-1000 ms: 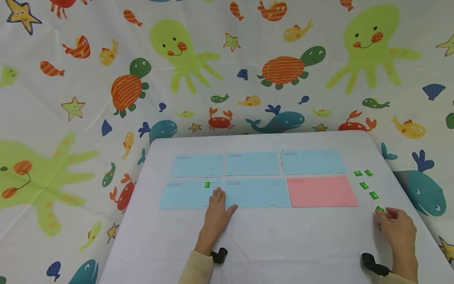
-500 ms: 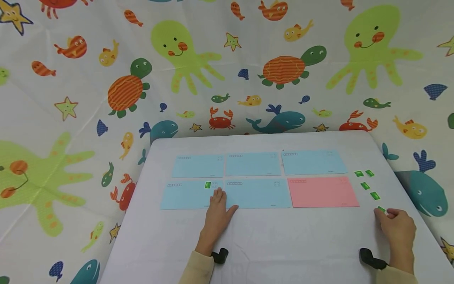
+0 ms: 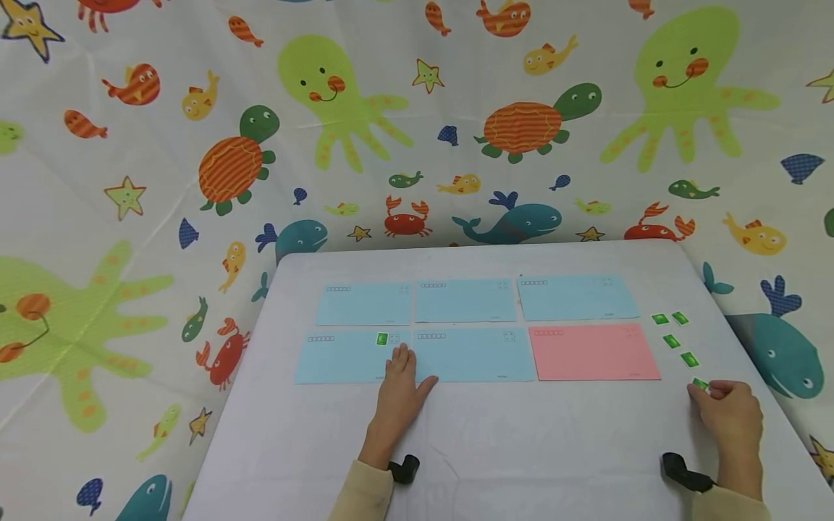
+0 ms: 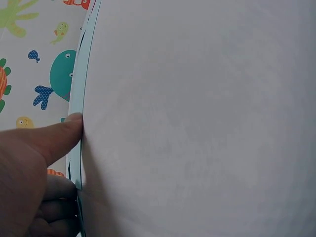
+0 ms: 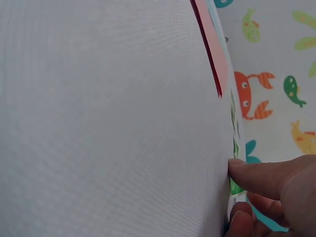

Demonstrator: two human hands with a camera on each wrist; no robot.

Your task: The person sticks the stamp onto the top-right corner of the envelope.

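In the head view, my left hand (image 3: 400, 394) lies with straight fingers across the neighbouring edges of two blue envelopes, the front left one (image 3: 339, 365) and the front middle one (image 3: 478, 362). A green stamp (image 3: 382, 339) sits on the front left envelope, beside its printed stamp box. At the table's right side, my right hand (image 3: 733, 416) pinches the nearest loose green stamp (image 3: 700, 383) between thumb and forefinger, covering part of it. The right wrist view shows the thumb (image 5: 261, 177) against this stamp at table level. The left wrist view shows the left thumb (image 4: 59, 138) by an envelope edge.
Three more blue envelopes (image 3: 465, 302) form the back row, and a pink envelope (image 3: 593, 352) lies front right. Several loose green stamps (image 3: 671, 341) lie right of it. A white cloth covers the table (image 3: 521, 449); a sea-animal curtain (image 3: 449, 87) hangs behind.
The right hand and wrist have shifted very slightly left, fingers staying at the same stamp. My left hand keeps its place on the envelopes.
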